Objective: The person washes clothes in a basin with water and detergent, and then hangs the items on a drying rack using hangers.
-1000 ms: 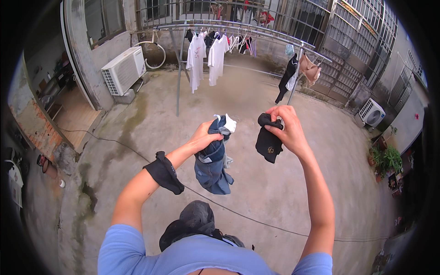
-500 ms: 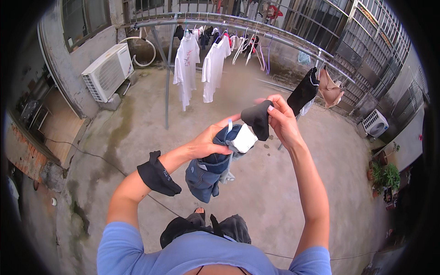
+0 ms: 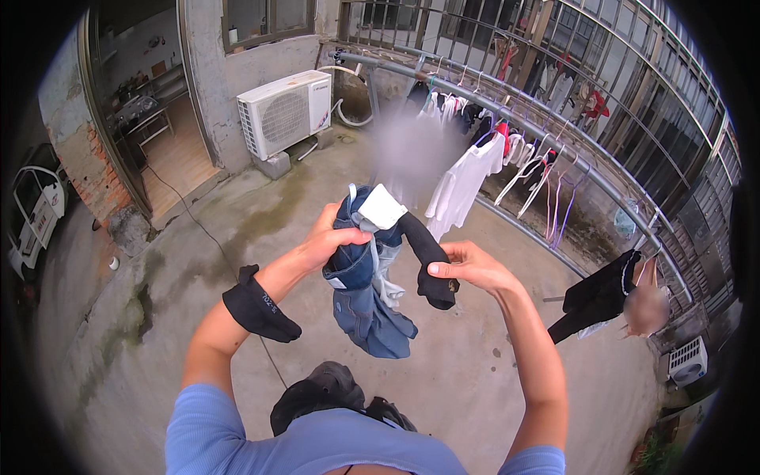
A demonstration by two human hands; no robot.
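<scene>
In front of me, my left hand (image 3: 331, 239) grips a bundle of blue denim clothing (image 3: 368, 313), thumb across its upper edge. A white folded piece (image 3: 382, 207) sticks out at the top of the bundle, and pale cloth hangs at its side. My right hand (image 3: 476, 267) pinches a black sock (image 3: 431, 261) between thumb and fingers. The sock's upper end reaches the white piece; whether it is attached there I cannot tell. Another black sock-like cloth (image 3: 260, 305) with pale print drapes over my left forearm.
Ahead to the right, a metal drying rail (image 3: 538, 134) carries hangers and a white shirt (image 3: 469, 184). Black trousers (image 3: 595, 289) hang at its right end. An air-conditioner unit (image 3: 285, 112) stands by the wall, and a cable (image 3: 198, 226) crosses the concrete floor (image 3: 198, 317).
My view has turned left, so the rail sits further right. My right hand has come down, and the black sock, bunched up before, now extends lengthwise. My left hand keeps the denim bundle.
</scene>
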